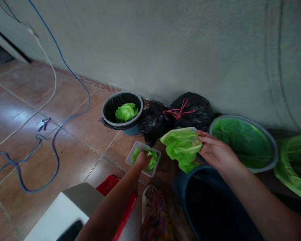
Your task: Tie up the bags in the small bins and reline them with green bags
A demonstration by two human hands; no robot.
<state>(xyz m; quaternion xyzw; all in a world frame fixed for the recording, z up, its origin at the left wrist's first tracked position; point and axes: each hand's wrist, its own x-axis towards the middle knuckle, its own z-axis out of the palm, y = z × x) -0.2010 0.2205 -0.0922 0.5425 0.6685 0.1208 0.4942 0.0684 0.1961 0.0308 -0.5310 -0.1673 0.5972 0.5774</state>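
Observation:
My right hand point(214, 150) holds up a large, loose lettuce leaf point(182, 144) by its right edge, fingers and thumb pinching it. The leaf hangs above the rim of a dark blue bucket point(184, 197). My left hand point(142, 160) reaches down into a clear plastic container point(130, 155) on the floor. Torn lettuce pieces point(153, 160) lie in it around my hand, and the fingers there are hidden and blurred. Beyond, a grey-rimmed bucket point(105, 115) lined with a black bag contains a piece of lettuce point(126, 112).
Tied black garbage bags point(195, 110) lean against the wall. Right of them stand a green-lined tub point(240, 144) and another green bag point(288, 167). A red plastic crate point(109, 184) and a white box point(57, 217) are near my left arm. A blue cable point(56, 150) loops over the tiles.

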